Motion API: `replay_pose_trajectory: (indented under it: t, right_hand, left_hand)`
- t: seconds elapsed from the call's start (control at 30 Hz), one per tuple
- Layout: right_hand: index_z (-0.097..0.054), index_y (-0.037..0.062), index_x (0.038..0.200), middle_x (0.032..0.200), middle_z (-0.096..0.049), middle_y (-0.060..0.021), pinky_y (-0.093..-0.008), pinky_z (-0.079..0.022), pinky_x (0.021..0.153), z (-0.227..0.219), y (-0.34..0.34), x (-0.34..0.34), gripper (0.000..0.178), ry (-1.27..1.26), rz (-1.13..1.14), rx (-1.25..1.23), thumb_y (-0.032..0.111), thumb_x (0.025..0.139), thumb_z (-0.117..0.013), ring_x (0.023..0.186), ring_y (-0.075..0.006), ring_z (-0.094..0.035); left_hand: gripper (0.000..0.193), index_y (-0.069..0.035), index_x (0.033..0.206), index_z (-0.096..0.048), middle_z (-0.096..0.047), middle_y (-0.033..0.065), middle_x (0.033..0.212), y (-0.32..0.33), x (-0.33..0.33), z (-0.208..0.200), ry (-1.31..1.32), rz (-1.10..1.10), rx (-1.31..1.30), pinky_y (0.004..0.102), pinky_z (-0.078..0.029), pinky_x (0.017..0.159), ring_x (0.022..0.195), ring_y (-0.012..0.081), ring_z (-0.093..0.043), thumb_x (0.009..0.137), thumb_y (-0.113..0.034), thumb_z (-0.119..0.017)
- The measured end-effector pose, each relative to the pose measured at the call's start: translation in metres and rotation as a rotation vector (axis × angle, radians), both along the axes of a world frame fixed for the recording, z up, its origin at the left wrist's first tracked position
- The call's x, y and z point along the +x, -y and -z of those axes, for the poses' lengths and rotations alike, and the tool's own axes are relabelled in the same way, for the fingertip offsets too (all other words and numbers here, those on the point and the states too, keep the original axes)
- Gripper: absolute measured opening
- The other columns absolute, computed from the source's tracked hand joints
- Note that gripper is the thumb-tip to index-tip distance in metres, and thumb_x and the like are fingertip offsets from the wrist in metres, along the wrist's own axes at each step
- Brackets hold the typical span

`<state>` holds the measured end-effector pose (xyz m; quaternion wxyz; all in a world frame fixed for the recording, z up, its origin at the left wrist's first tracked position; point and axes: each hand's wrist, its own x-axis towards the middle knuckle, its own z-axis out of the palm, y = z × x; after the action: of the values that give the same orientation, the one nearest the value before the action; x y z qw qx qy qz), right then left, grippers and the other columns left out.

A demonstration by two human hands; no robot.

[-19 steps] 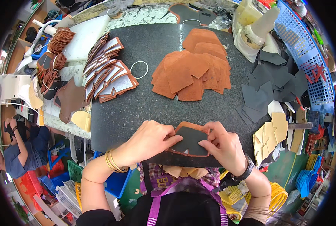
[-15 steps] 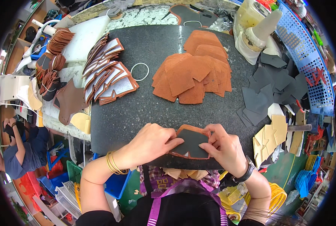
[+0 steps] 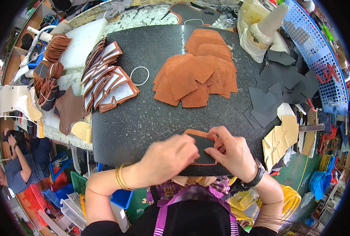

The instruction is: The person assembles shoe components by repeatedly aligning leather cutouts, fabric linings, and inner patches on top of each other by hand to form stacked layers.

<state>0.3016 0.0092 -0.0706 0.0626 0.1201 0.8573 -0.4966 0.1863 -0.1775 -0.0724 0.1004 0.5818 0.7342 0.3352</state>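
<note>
A leather piece (image 3: pixel 204 147), dark grey on its face with a reddish-brown rim, lies at the near edge of the dark stone slab (image 3: pixel 135 129). My right hand (image 3: pixel 233 153) pinches its right edge, thumb on the grey face. Over the piece's left side is my left hand (image 3: pixel 169 155), its fingers curled and smeared by motion, so its grip does not show. Beyond my hands spreads a pile of rust-brown leather pieces (image 3: pixel 188 78). To the right lie loose dark grey pieces (image 3: pixel 267 102).
At the left stand overlapping brown-edged pieces with pale faces (image 3: pixel 116 90), beside a white ring (image 3: pixel 139 76). Beige pieces (image 3: pixel 279 137) sit at the right edge. Behind are a white cone-topped container (image 3: pixel 261 35) and a blue perforated basket (image 3: pixel 320 59). Another person (image 3: pixel 25 161) is at far left.
My left hand has moved right and over the leather piece, covering its left part. The right hand keeps its pinch. The whole view has shifted slightly.
</note>
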Motion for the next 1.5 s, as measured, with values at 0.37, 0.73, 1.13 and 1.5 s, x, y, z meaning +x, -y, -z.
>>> replay_pose_trajectory:
  t: [0.37, 0.73, 1.13, 1.5]
  right_hand:
    - [-0.049, 0.0009, 0.111, 0.069, -0.067, -0.0091, -0.0267, -0.052, 0.055, -0.004, -0.013, 0.0, 0.02, 0.2, 0.119, -0.447, 0.006, 0.092, -0.056, 0.061, -0.015, -0.068]
    - [-0.064, 0.0036, 0.102, 0.104, -0.066, -0.0193, -0.0373, -0.054, 0.075, -0.016, -0.093, 0.023, 0.022, -0.221, 0.221, 0.944, 0.007, 0.08, -0.064, 0.092, -0.0319, -0.067]
    - [-0.065, 0.0031, 0.092, 0.094, -0.065, -0.0122, -0.0391, -0.051, 0.072, -0.019, -0.137, 0.067, 0.013, -0.365, 0.428, 0.865, 0.008, 0.08, -0.066, 0.084, -0.0318, -0.063]
    - [-0.054, -0.0003, 0.122, 0.121, -0.053, -0.0246, -0.0458, -0.038, 0.102, 0.018, -0.146, 0.119, 0.057, -0.042, 0.564, 1.156, 0.004, 0.069, -0.073, 0.119, -0.0417, -0.045]
  left_hand:
    - [0.043, -0.001, 0.101, -0.053, -0.057, 0.0151, 0.093, -0.017, 0.031, 0.014, 0.002, -0.074, -0.037, 0.0391, -0.051, 0.072, 0.082, 0.0328, -0.059, 0.072, -0.02, -0.079]
    - [0.06, 0.002, 0.112, -0.053, -0.051, 0.0179, 0.109, -0.007, 0.049, 0.015, -0.117, -0.058, -0.104, 0.0421, -0.047, 0.085, 0.096, 0.0362, -0.052, 0.065, -0.021, -0.082]
    - [0.028, -0.001, 0.097, -0.061, -0.063, 0.0119, 0.097, -0.022, 0.013, -0.029, -0.038, -0.01, 0.051, 0.037, -0.05, 0.074, 0.086, 0.031, -0.059, 0.076, -0.012, -0.075]
    - [0.021, -0.008, 0.09, -0.062, -0.062, 0.0052, 0.092, -0.031, 0.016, -0.01, -0.048, 0.088, 0.074, 0.0357, -0.047, 0.08, 0.091, 0.0251, -0.059, 0.079, -0.023, -0.072]
